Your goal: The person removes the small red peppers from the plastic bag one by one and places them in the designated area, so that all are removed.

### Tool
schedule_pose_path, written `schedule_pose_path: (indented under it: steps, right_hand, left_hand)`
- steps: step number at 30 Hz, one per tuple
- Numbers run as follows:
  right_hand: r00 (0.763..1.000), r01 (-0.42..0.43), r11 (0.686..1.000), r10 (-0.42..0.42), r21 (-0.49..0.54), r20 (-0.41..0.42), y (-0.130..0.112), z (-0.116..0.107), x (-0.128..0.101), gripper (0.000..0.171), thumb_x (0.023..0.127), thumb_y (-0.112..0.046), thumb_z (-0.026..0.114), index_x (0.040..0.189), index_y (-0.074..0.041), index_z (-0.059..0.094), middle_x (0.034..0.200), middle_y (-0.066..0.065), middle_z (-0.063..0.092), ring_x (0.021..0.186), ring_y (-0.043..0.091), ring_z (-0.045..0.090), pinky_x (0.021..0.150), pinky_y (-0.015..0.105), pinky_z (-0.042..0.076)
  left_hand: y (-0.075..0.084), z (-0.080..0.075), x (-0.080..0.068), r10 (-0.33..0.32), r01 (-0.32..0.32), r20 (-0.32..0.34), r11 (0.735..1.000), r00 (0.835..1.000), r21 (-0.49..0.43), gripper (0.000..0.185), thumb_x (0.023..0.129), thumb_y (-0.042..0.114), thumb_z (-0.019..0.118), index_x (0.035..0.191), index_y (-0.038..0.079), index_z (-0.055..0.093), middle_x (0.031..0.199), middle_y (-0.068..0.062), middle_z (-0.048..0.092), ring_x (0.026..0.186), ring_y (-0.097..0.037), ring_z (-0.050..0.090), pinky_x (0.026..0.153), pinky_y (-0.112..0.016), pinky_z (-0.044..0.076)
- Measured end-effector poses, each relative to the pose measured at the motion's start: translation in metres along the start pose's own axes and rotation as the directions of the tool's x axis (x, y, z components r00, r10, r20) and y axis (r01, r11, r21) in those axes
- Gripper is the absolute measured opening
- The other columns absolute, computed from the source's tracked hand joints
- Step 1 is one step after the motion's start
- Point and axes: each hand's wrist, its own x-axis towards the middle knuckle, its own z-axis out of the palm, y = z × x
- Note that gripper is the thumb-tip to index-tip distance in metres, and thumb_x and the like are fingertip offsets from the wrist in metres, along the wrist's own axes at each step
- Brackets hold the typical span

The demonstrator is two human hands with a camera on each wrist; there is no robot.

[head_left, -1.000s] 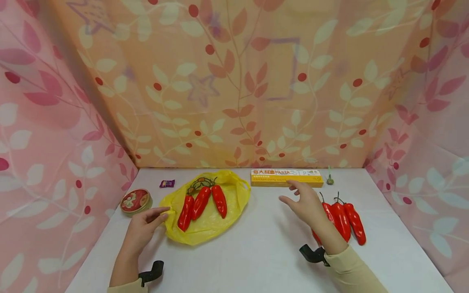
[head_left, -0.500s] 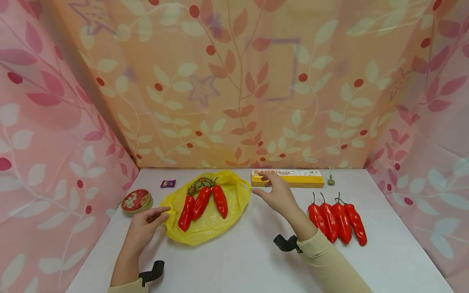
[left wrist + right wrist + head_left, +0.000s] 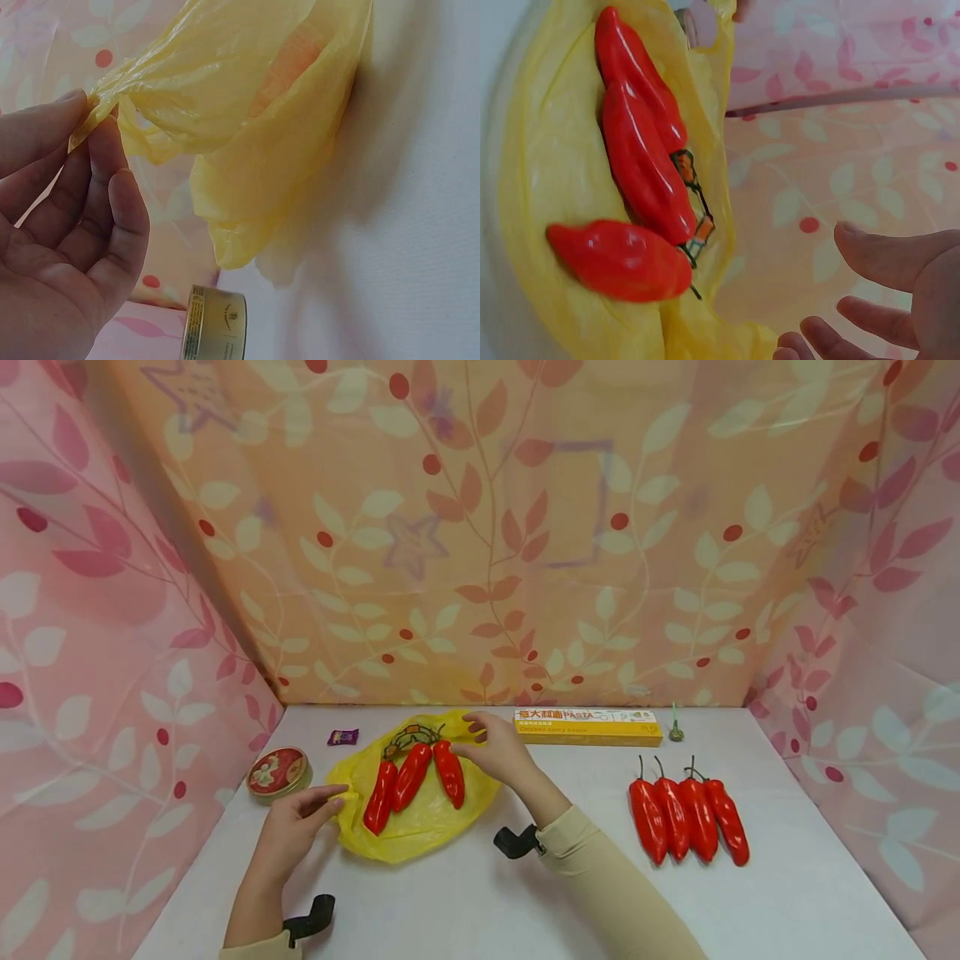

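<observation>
My left hand (image 3: 288, 828) pinches the left rim of a yellow plastic bag (image 3: 423, 837). In the left wrist view, thumb and fingers grip the gathered edge of the bag (image 3: 255, 180). Three glossy red peppers (image 3: 412, 777) lie on the spread bag, their stems toward the back. My right hand (image 3: 504, 753) hovers at the bag's right side, thumb near the rightmost pepper. Its fingers look spread and hold nothing in the right wrist view, where the same peppers (image 3: 645, 161) show large. Whether a right fingertip touches the bag is hard to tell.
Several more red peppers (image 3: 687, 821) lie in a row at the right. A yellow-and-white pasta box (image 3: 588, 727) stands at the back, with a small greenish item (image 3: 676, 732) beside it. A round red-lidded tin (image 3: 278, 773) and a purple wrapped sweet (image 3: 343, 737) sit at the left.
My right hand has moved left, from near the pepper row, past the pasta box, to the bag's right edge. The left hand has stayed on the bag's rim.
</observation>
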Motion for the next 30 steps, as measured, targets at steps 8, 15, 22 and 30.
schedule_pose_path:
  steps: [8, 15, 22, 30]
  right_hand:
    - [0.997, -0.065, 0.998, 0.065, 0.014, 0.029, -0.002, 0.028, 0.017, 0.057, 0.087, -0.031, 0.08, 0.136, -0.008, 0.06, 0.127, 0.016, 0.066, 0.112, 0.033, 0.064, 0.093, 0.045, 0.056]
    - [0.986, -0.162, 0.984, 0.158, 0.073, 0.057, 0.004, 0.049, 0.029, 0.059, 0.084, -0.019, 0.083, 0.135, -0.004, 0.059, 0.133, 0.022, 0.06, 0.116, 0.036, 0.06, 0.097, 0.049, 0.053]
    - [0.969, -0.24, 0.966, 0.234, 0.092, 0.074, 0.014, 0.062, 0.034, 0.063, 0.079, -0.012, 0.086, 0.136, -0.004, 0.059, 0.131, 0.02, 0.061, 0.112, 0.033, 0.06, 0.097, 0.048, 0.053]
    - [0.937, -0.345, 0.937, 0.34, 0.06, 0.084, 0.023, 0.072, 0.033, 0.068, 0.078, -0.011, 0.087, 0.138, -0.01, 0.056, 0.126, 0.012, 0.061, 0.106, 0.028, 0.059, 0.092, 0.048, 0.056]
  left_hand:
    - [-0.001, -0.001, 0.001, 0.019, -0.019, -0.005, 1.0, 1.0, -0.007, 0.036, 0.099, 0.03, 0.066, 0.13, 0.013, 0.069, 0.131, -0.012, 0.065, 0.109, -0.021, 0.059, 0.085, -0.016, 0.053]
    - [-0.001, -0.001, 0.0, 0.017, -0.017, 0.005, 1.0, 1.0, -0.012, 0.037, 0.098, 0.032, 0.067, 0.13, 0.013, 0.069, 0.129, -0.011, 0.066, 0.109, -0.021, 0.059, 0.088, -0.02, 0.054]
    - [-0.002, 0.0, 0.0, 0.021, -0.021, -0.001, 1.0, 1.0, -0.005, 0.037, 0.098, 0.032, 0.067, 0.13, 0.012, 0.069, 0.129, -0.012, 0.067, 0.11, -0.021, 0.059, 0.083, -0.013, 0.052]
    - [-0.002, 0.0, 0.001, 0.033, -0.033, -0.007, 0.999, 0.999, -0.008, 0.036, 0.098, 0.031, 0.067, 0.13, 0.012, 0.069, 0.129, -0.011, 0.067, 0.109, -0.019, 0.06, 0.083, -0.013, 0.052]
